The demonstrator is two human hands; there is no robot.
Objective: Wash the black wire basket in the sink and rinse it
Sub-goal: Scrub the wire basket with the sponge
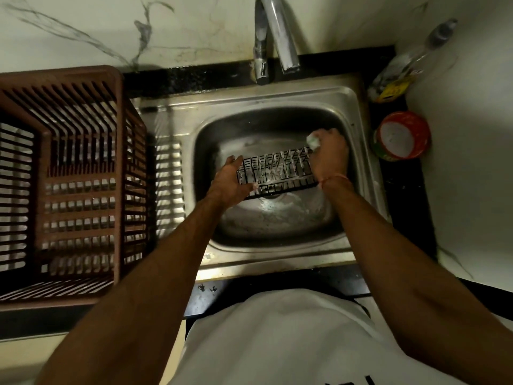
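Over the sink (pixel 172 112), your left hand (pixel 229 180) grips the soapy black wire basket (pixel 277 172); your right hand (pixel 329 152) pinches a scrubber (pixel 313 140). Wet wires may slip.

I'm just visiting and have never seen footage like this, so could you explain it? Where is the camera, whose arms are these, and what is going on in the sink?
There is no machine here. A person wears one wide-angle camera on the head, looking forward and down, so both arms reach in from the bottom of the picture.

The left hand grips the left end of a black wire basket, held over the steel sink. The right hand holds a pale scrubbing pad in its fingers against the basket's right end. White suds cling to the wires.

The tap stands above the sink; no water can be seen running. On the counter to the left sits a brown plastic crate. To the right are a round red tub and a clear bottle.
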